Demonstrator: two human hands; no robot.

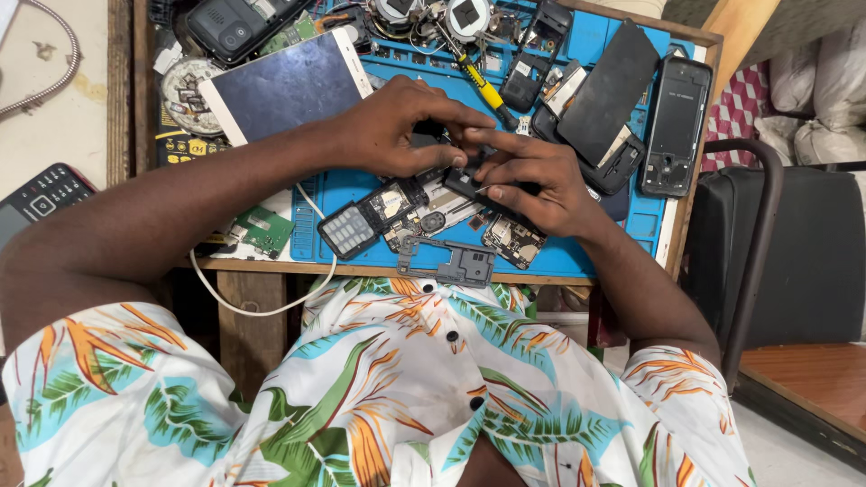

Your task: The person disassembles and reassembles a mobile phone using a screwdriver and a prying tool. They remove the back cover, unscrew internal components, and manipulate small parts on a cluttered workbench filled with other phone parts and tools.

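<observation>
Far left, a dark keypad phone (41, 197) lies on the pale surface beside the wooden table (120, 90); on the table's left part rest a white tablet (287, 86) and, nearer, a green circuit board (263, 228); a white cable (262, 307) loops over the near edge. At centre, on the blue work mat (577, 257), the left hand (392, 131) and right hand (532, 176) meet, fingers curled closed around a small dark phone part (465, 180), mostly hidden between them; just near of the hands lie an opened keypad handset (370, 216) and a grey plastic frame (451, 261). Farther off lies a yellow-handled screwdriver (478, 81); to the right, a black phone shell (675, 126) rests at the mat's edge.
</observation>
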